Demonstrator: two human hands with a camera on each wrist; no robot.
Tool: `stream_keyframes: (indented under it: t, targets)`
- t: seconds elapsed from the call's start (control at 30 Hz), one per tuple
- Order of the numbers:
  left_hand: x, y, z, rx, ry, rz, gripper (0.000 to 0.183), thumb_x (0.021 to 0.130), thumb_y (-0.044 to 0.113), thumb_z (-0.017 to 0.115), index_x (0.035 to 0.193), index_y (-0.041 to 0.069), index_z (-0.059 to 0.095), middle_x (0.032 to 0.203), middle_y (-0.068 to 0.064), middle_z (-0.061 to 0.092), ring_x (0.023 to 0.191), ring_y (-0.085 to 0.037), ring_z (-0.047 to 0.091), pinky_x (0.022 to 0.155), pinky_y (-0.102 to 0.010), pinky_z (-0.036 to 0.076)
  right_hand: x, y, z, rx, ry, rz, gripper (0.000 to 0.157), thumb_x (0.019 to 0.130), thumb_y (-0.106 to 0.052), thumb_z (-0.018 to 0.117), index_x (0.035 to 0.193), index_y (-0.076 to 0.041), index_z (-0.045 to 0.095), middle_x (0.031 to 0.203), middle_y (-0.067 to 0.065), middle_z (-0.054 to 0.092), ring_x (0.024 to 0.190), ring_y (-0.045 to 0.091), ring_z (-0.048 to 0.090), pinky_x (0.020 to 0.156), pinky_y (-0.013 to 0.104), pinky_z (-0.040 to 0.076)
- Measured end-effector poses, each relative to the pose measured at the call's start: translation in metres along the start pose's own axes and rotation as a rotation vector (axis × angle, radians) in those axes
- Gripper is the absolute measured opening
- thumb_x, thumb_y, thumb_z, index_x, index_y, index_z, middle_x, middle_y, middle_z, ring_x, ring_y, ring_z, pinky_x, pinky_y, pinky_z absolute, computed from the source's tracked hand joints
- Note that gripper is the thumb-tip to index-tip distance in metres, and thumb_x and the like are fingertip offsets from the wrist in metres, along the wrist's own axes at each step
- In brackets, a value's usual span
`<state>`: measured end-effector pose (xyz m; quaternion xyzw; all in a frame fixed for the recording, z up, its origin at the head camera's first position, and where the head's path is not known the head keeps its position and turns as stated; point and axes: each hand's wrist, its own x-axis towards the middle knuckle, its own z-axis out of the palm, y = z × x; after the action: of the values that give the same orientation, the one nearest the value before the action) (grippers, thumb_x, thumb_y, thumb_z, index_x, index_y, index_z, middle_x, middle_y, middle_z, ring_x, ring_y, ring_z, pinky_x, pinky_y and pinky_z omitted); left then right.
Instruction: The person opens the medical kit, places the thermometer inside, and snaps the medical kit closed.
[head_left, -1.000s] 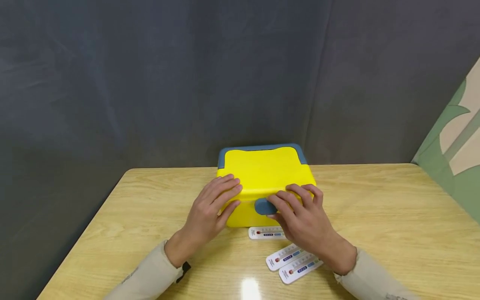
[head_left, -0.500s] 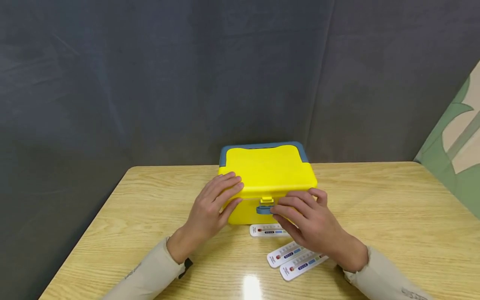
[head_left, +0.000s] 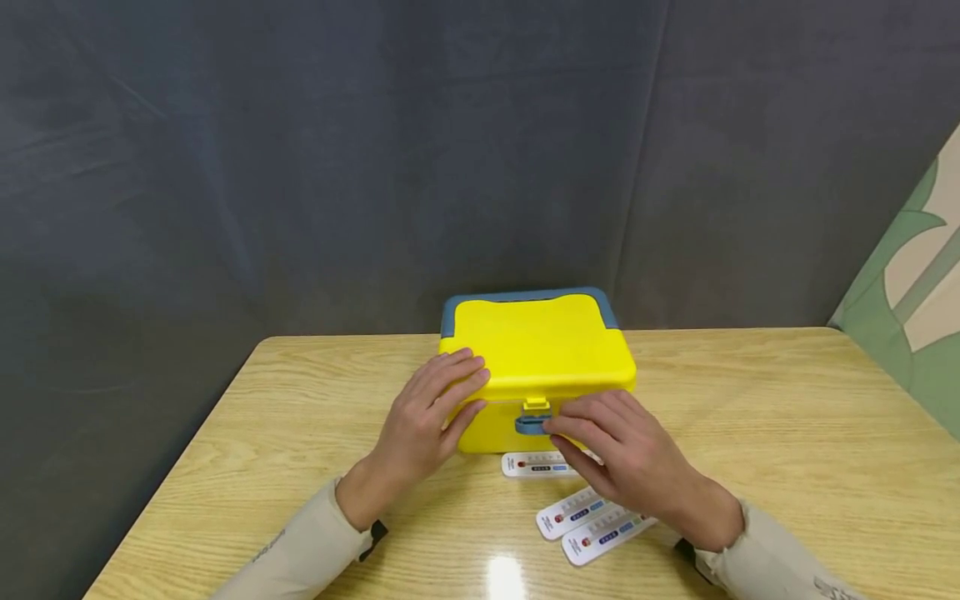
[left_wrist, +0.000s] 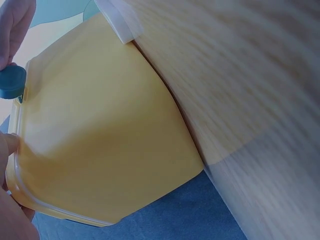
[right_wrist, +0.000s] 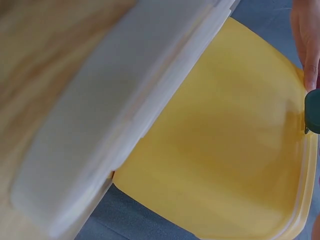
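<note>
A yellow box (head_left: 542, 346) with blue trim stands on the table, its lid down. My left hand (head_left: 420, 417) rests on the lid's front left corner, fingers over the top and thumb against the front, near the seam. The blue latch (head_left: 531, 425) hangs swung outward below a yellow catch (head_left: 536, 403). My right hand (head_left: 626, 450) pinches the latch's right end between fingertips and thumb. In the left wrist view, the latch (left_wrist: 12, 81) sits under the right hand (left_wrist: 15, 30). The right wrist view shows the left hand (right_wrist: 306, 37) beyond the latch (right_wrist: 313, 111).
One white thermometer card (head_left: 534, 464) lies along the box's front. Two more thermometer cards (head_left: 573, 512) (head_left: 607, 533) lie slanted under the right wrist, partly hidden. The wooden table (head_left: 315, 392) meets a dark curtain (head_left: 337, 167) behind.
The latch has swung down and outward from the box front, uncovering the yellow catch. The right hand has lowered with it, its fingers leaving the lid edge. The left hand stays put.
</note>
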<state>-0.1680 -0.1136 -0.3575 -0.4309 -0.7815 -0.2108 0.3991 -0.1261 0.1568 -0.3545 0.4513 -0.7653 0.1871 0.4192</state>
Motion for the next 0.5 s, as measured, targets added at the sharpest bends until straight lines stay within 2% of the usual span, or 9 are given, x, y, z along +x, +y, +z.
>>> stream_keyframes:
  t: [0.23, 0.5]
  targets:
    - [0.0012, -0.0008, 0.0008, -0.003, 0.003, 0.004, 0.034, 0.096, 0.024, 0.067, 0.126, 0.007, 0.066, 0.129, -0.009, 0.065, 0.127, -0.026, 0.057, 0.114, -0.039, 0.042, 0.0029, 0.0002, -0.0004, 0.013, 0.023, -0.046, 0.031, 0.105, -0.032, 0.051, 0.101, -0.011, 0.073, 0.099, -0.001, 0.068, 0.087, 0.016, 0.060, 0.080, 0.028, 0.050]
    - [-0.0007, -0.0010, 0.0001, -0.002, -0.015, -0.001, 0.037, 0.094, 0.021, 0.070, 0.128, 0.007, 0.065, 0.130, -0.009, 0.064, 0.127, -0.026, 0.057, 0.113, -0.040, 0.043, 0.0011, 0.0022, 0.0016, 0.013, -0.003, -0.092, 0.028, 0.105, -0.028, 0.050, 0.099, -0.012, 0.073, 0.096, -0.003, 0.069, 0.086, 0.015, 0.059, 0.079, 0.028, 0.050]
